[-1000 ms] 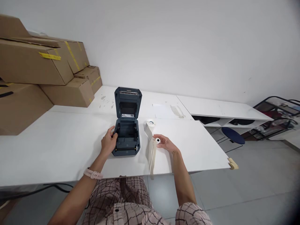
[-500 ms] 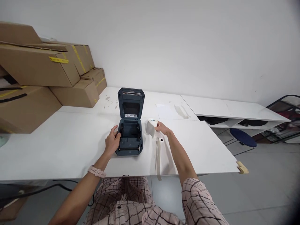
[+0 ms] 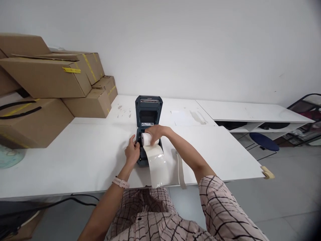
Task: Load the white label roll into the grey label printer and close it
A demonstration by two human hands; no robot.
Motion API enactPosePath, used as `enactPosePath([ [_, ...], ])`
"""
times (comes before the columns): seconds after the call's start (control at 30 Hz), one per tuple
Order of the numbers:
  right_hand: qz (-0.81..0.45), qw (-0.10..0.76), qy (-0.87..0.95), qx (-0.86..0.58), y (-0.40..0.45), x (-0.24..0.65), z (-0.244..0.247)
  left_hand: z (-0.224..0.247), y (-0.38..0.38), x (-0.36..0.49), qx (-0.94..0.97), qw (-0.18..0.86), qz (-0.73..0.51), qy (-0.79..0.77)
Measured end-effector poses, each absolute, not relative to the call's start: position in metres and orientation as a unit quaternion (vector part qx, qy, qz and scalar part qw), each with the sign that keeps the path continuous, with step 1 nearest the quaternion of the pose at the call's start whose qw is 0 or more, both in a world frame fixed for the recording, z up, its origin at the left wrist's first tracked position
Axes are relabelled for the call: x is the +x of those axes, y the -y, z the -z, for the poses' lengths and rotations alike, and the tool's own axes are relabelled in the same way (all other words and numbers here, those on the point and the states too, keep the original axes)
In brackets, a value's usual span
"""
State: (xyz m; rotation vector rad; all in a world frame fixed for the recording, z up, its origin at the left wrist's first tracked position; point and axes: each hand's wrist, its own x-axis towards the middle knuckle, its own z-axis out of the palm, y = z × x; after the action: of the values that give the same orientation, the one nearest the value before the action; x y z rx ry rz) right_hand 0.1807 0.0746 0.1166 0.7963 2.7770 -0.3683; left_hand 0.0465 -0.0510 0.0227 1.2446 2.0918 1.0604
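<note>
A dark blue-grey printer (image 3: pixel 148 112) stands with its lid raised on the white table (image 3: pixel 95 160). My right hand (image 3: pixel 155 132) grips a white label roll (image 3: pixel 146 139) from above, over the printer's open bay. From the roll a glossy strip of labels (image 3: pixel 157 167) hangs forward over the printer's front to the table edge. At the printer's left side, my left hand (image 3: pixel 132 150) has its fingers round the rim of the body, near the roll's left end. A narrow backing strip (image 3: pixel 180 170) lies to the right. The roll and my right hand hide most of the bay.
Cardboard boxes (image 3: pixel 47 77) are stacked at the left, with a greenish clear object (image 3: pixel 10 156) before them. A white sheet (image 3: pixel 179 117) lies behind the printer to the right. A blue stool (image 3: pixel 263 141) and shelving stand further right; tape (image 3: pixel 267 172) sits at the table's corner.
My right hand has carried the roll left from beside the printer to over its bay, and the label strip now drapes over the front. My view has shifted slightly left.
</note>
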Motion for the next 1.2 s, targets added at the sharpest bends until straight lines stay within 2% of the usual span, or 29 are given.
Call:
enactPosePath([
  [0.1, 0.107, 0.192, -0.931, 0.292, -0.08, 0.163, -0.105, -0.026, 0.052, 0.047, 0.459, 0.246, -0.384, -0.763],
  [0.2, 0.111, 0.194, -0.924, 0.311, -0.08, 0.164, -0.094, -0.025, 0.053, 0.045, 0.465, 0.248, -0.39, -0.755],
  [0.27, 0.105, 0.149, -0.929, 0.322, -0.069, 0.174, -0.088, -0.022, 0.052, 0.044, 0.463, 0.253, -0.4, -0.75],
  [0.37, 0.096, 0.028, -0.945, 0.311, -0.032, 0.197, -0.076, -0.013, 0.049, 0.042, 0.444, 0.28, -0.437, -0.731],
  [0.5, 0.137, -0.075, -0.947, 0.28, 0.03, 0.225, -0.058, 0.002, 0.043, 0.041, 0.402, 0.361, -0.549, -0.637],
  [0.63, 0.151, -0.118, -0.937, 0.292, 0.055, 0.235, -0.05, 0.01, 0.042, 0.038, 0.362, 0.454, -0.607, -0.542],
  [0.73, 0.154, -0.124, -0.937, 0.289, 0.054, 0.234, -0.05, 0.01, 0.042, 0.035, 0.361, 0.477, -0.605, -0.525],
  [1.0, 0.141, -0.122, -0.924, 0.333, 0.077, 0.22, -0.034, 0.007, 0.055, 0.044, 0.393, 0.384, -0.565, -0.616],
  [1.13, 0.261, -0.148, -0.913, 0.277, 0.059, 0.239, -0.05, 0.002, 0.075, 0.055, 0.408, 0.394, -0.53, -0.631],
  [1.2, 0.328, -0.229, -0.87, 0.287, 0.03, 0.248, -0.07, -0.001, 0.083, 0.059, 0.401, 0.422, -0.532, -0.615],
])
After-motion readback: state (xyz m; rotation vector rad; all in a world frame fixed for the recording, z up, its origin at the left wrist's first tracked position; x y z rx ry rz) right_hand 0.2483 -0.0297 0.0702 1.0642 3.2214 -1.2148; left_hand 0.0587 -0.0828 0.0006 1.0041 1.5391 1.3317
